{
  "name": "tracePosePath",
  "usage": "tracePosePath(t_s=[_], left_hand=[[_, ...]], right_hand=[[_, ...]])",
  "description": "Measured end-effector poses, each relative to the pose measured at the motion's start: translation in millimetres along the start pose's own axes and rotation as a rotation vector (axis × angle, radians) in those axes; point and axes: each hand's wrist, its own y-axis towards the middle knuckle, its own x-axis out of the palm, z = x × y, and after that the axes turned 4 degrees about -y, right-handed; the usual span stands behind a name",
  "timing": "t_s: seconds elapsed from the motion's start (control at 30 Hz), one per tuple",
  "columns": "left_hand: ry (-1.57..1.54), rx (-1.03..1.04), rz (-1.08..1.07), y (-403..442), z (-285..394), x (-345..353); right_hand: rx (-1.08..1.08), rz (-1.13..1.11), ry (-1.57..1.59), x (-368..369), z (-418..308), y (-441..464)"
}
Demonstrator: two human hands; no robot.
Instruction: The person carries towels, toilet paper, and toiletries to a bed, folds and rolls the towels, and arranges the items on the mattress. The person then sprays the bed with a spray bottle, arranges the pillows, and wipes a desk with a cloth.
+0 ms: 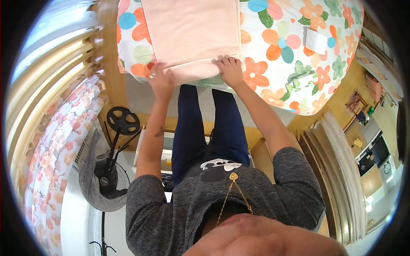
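A light pink textured cloth (pixel 192 32) lies on a bed with a floral cover (pixel 273 81). Its near edge is folded over into a narrow strip close to the bed's front edge. My left hand (pixel 161 80) is at the left end of that strip, its fingers slightly blurred, with a ring on one finger; whether it grips the cloth I cannot tell. At the strip's right end my right hand (pixel 230 70) rests on the cloth with its fingers apart and bent over the fold.
On the bed's right side lies a small white item (pixel 316 41). A fan (pixel 109 177) stands at the lower left near floral curtains (pixel 64 158). Beige curtains (pixel 341 170) hang at the right. A shelf with items stands behind my legs.
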Motion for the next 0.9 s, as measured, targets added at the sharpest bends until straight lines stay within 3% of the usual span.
tracePosePath(t_s=[0.03, 0.1, 0.23, 0.3, 0.4, 0.43, 0.5, 0.53, 0.67, 0.73, 0.77, 0.87, 0.9], left_hand=[[0.002, 0.004, -0.006, 0, 23, -5], [0.032, 0.271, -0.308, -3, 62, -12], [0.268, 0.263, -0.342, 36, 47, 6], [0.126, 0.061, -0.763, 63, 29, 12], [-0.076, 0.07, -0.866, 102, -7, 30], [-0.078, 0.074, -0.865, 116, -8, 31], [-0.151, -0.235, -1.179, 136, -10, 33], [-0.14, -0.226, -1.218, 140, -11, 36], [-0.084, -0.191, -1.016, 120, 17, 26], [0.321, 0.197, -0.553, 101, 60, 7], [0.32, 0.209, -0.561, 96, 67, 12], [0.384, 0.382, -0.265, 92, 70, 28], [0.429, 0.317, -0.435, 103, 63, 32]], right_hand=[[0.009, -0.067, 0.012, -4, 1, 8], [0.02, -0.142, 0.024, -14, 2, 19], [0.15, -0.459, 0.13, -17, 14, 60], [0.229, -0.585, 0.211, -17, 13, 68], [0.054, -0.056, -0.092, -35, -7, 71], [0.056, -0.054, -0.095, -41, -15, 71], [-0.049, 0.1, -0.117, -49, -28, 66], [-0.097, 0.049, -0.204, -44, -24, 69], [-0.016, -0.116, -0.063, -16, -11, 104], [0.097, -0.304, 0.088, -23, -10, 119], [0.111, -0.305, 0.09, -26, -9, 125], [0.191, -0.475, 0.198, -38, -4, 138], [0.177, -0.471, 0.185, -43, -5, 137]])
